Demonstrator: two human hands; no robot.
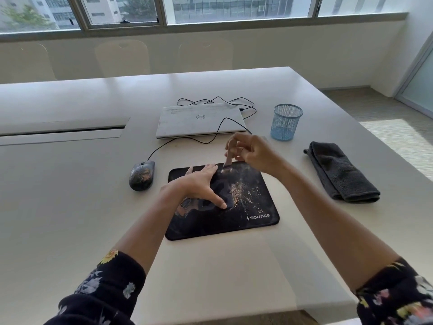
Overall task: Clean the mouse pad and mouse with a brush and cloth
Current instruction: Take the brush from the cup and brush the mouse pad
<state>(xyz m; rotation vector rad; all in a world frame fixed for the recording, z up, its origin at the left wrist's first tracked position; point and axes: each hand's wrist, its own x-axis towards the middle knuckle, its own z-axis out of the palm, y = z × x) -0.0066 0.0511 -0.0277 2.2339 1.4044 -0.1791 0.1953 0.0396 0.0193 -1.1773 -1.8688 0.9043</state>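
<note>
Head camera, looking down on a white table [70,207]. At frame centre, a black mouse pad [222,227], flat on the tabletop, dusted with tan crumbs [243,191] across its middle and right half. Pressed onto the pad's left part, the left hand [199,184]: palm down, fingers straight and spread, thumb stretched toward the crumbs. Just above the pad's upper edge, the right hand [253,153], fingers curled, pinching the handle of a small brush [228,157]; bristles down, touching the pad near its top edge. Left of the pad and apart from it, a dark corded mouse [142,175], also speckled with crumbs. At upper centre, a closed white laptop [200,121]; to its right, a blue mesh cup [285,121], upright. At right of frame, well apart from the pad, a folded dark grey cloth [339,172], untouched. At the bottom corners, floral sleeves [105,289].
</note>
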